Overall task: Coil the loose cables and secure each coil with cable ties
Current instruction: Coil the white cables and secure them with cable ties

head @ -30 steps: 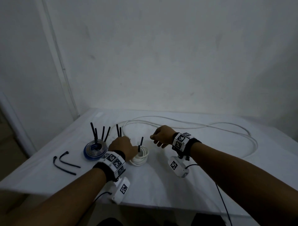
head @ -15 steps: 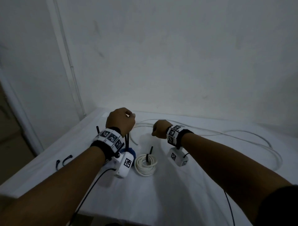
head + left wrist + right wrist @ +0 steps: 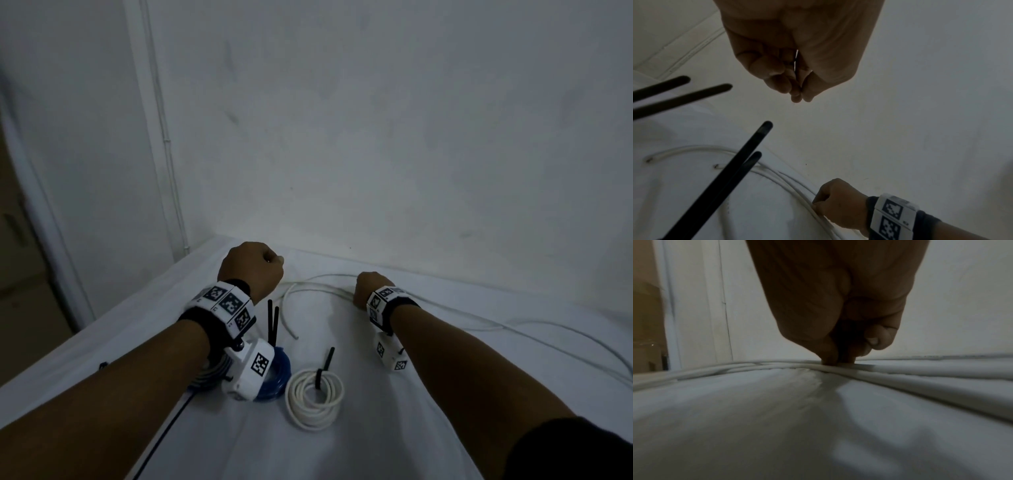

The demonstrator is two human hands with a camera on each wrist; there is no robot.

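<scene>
A long loose white cable (image 3: 310, 286) winds over the white table (image 3: 394, 428), and its free end lies at the middle. My right hand (image 3: 363, 291) rests low on the table and pinches this cable (image 3: 900, 369) between thumb and fingertips (image 3: 830, 358). My left hand (image 3: 255, 265) hovers above the far left of the table as a fist; the left wrist view shows its curled fingers (image 3: 777, 81) holding nothing. A white coil (image 3: 315, 394) bound by a black cable tie (image 3: 320, 375) lies near me.
A blue coil (image 3: 277, 377) and a grey coil (image 3: 205, 375) lie left of the white coil, partly under my left wrist. Their black tie tails (image 3: 272, 322) stand upright. A spare black tie (image 3: 102, 366) peeks out at the left edge. The wall is just behind the table.
My left hand let go of the white coil, then rose and moved away toward the wall. My right hand dropped onto the loose cable and pinched it. The view moved closer.
</scene>
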